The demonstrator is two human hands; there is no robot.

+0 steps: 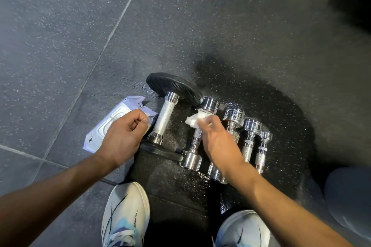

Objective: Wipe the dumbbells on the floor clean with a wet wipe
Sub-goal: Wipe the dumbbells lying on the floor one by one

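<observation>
Far left on the dark speckled rubber floor (pixel 60 36): flat white-and-lilac wet-wipe pack (pixel 112 124), soft, light, likely to slide if tugged. Left hand (pixel 122 136) over its near end, fingers curled almost closed; pinching a bit of wipe or the flap, cannot tell which.

Next right: large dumbbell with black ribbed rubber discs and knurled steel handle (pixel 163 118), lying flat. Heavy, stiff; best rolled by the handle, not lifted.

Then a row of small chrome dumbbells (pixel 232 124), side by side, close together. Polished ends probably slick when wet, knurled grips surer.

Right hand (pixel 216 138) closed on a crumpled white wet wipe (pixel 195 120), pressed near the far head of the leftmost chrome dumbbell (pixel 191 159). Wipe limp, damp, tearable on knurling.
</observation>
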